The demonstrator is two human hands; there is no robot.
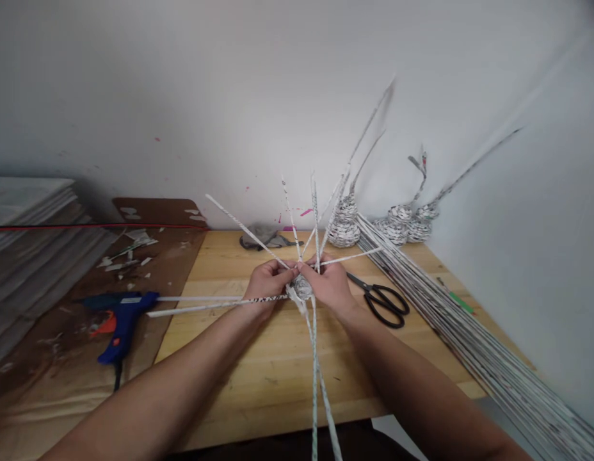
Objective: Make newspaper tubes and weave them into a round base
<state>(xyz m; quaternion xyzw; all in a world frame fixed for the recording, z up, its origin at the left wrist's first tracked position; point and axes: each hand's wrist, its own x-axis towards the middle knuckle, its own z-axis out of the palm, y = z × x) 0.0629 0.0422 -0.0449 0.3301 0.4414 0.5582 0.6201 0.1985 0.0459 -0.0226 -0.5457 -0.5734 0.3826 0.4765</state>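
Note:
Between my two hands is a small round woven base of rolled newspaper [304, 288], with several long paper tubes radiating from it. My left hand [271, 280] pinches its left edge, thumb on top. On the other side my right hand [331, 276] grips the base the same way, its thumb close to the left one. Two tubes point down toward my lap, others fan out to the left, up and right. The fingers under the base are hidden. Black-handled scissors [386, 304] lie just right of my right hand.
A blue glue gun [128, 320] with a glue stick lies at left on brown cardboard with paper scraps. Woven gourd-shaped paper pieces [345, 230] stand by the wall. A long bundle of paper tubes [450, 320] runs along the right. Stacked newspaper [32, 256] sits far left.

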